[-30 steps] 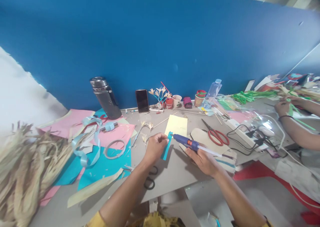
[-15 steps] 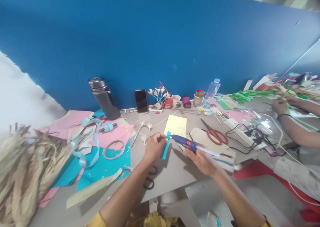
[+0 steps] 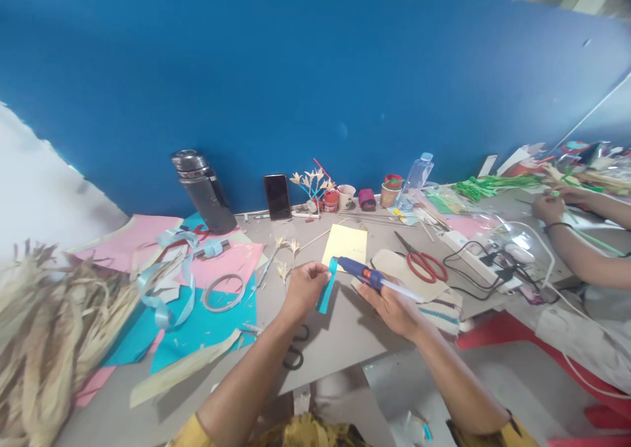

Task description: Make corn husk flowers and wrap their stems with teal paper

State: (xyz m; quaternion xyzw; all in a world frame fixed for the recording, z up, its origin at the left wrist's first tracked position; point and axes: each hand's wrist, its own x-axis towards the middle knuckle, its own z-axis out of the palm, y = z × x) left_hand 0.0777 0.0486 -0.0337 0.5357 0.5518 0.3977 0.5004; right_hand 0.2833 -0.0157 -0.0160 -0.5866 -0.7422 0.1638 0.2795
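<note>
Left hand (image 3: 305, 289): closed, pinching a teal paper strip (image 3: 325, 289) between thumb and fingers. The strip stands near upright, just above the desk (image 3: 345, 332), at centre front.

Right hand (image 3: 389, 305): wrapped around a blue glue gun (image 3: 362, 274). The nozzle points left and meets the top end of the strip. A clear glue stick (image 3: 401, 291) sticks out of the rear, over the knuckles.

Around the work:
- Yellow paper sheet (image 3: 346, 243) lies flat just behind the strip.
- Red scissors (image 3: 424, 264) lie right of the gun on a beige cut-out, blades closed.
- Black scissors (image 3: 296, 350) lie under the left forearm, only the loops visible.
- Tape ring (image 3: 224, 291) lies left of the left hand, where pink paper (image 3: 231, 261) meets the teal sheet (image 3: 207, 325).
- Light-blue ribbon (image 3: 167, 282) is looped over those sheets.
- Dried husk pile (image 3: 49, 329) sits at far left.

Back edge, against the blue wall:
- Steel flask (image 3: 202, 190) and phone (image 3: 277, 196), the phone leaning upright.
- Paper flowers (image 3: 310, 184), small cups and a water bottle (image 3: 417, 179).

Right side: white power strip (image 3: 468, 250) with black cables plugged in. A co-worker's hand (image 3: 549, 207) holds green strips, well apart from the glue work.
</note>
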